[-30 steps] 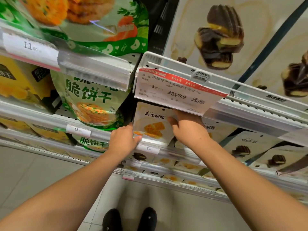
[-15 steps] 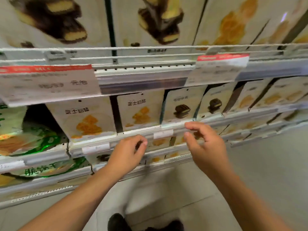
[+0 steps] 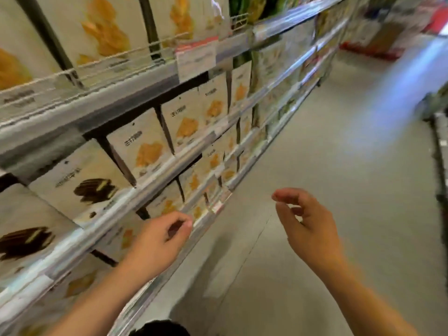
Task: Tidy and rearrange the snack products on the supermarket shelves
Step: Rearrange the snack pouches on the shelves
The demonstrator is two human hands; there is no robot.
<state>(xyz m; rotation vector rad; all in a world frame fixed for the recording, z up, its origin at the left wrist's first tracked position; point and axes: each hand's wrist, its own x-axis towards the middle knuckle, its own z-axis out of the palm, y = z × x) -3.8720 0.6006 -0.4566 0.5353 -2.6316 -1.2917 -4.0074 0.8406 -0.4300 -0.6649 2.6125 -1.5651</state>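
Note:
Cream snack pouches fill the shelves on my left. Pouches printed with orange crackers (image 3: pixel 145 147) stand on the middle shelf, and pouches with dark chocolate biscuits (image 3: pixel 80 187) stand beside them toward me. My left hand (image 3: pixel 158 241) hovers in front of a lower shelf rail (image 3: pixel 169 168), fingers loosely curled, holding nothing. My right hand (image 3: pixel 308 226) hangs out over the aisle floor, away from the shelves, fingers apart and curved, with nothing in them. The picture is blurred by head motion.
A red-topped price tag (image 3: pixel 196 58) hangs from the upper shelf edge. The shelving runs away to the right, with green packs (image 3: pixel 242 6) farther along. Grey aisle floor (image 3: pixel 315 166) stretches right; another dark fixture (image 3: pixel 438 132) stands at the right edge.
Both hands have come off the cheese-cracker pouch and pulled back from the shelf. My view has swung right along the aisle, and the right hand now hangs over the floor.

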